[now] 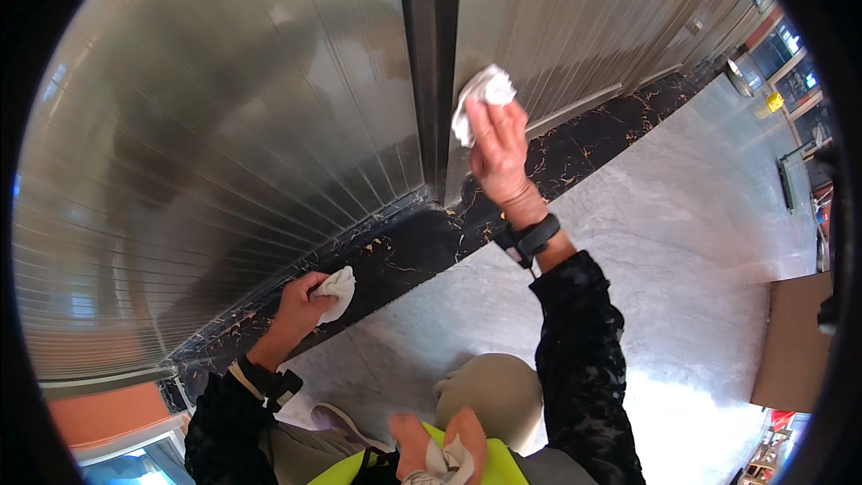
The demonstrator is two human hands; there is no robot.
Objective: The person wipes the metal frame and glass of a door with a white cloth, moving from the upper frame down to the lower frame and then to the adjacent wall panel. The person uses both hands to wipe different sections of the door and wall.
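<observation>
My right hand [500, 151] presses a crumpled white cloth [486, 91] to the ribbed glass panel [572, 34], just right of a dark metal door frame [434, 67]. Lower and to the left, my left hand [300, 303] grips another white cloth [340, 293] between thumb and fingers. That hand is over the black marble-patterned threshold strip [404, 242], near the foot of the left ribbed glass panel [269, 114]. Both wrists wear dark straps. Whether the left cloth touches the strip I cannot tell.
A glossy grey tiled floor [646, 215] borders the strip. One bent knee [495, 397] and a shoe [343, 424] are below my arms. To the right stands a brown cardboard-like box [794, 343]. Farther off are a metal basin [739, 77] and a yellow object [773, 102].
</observation>
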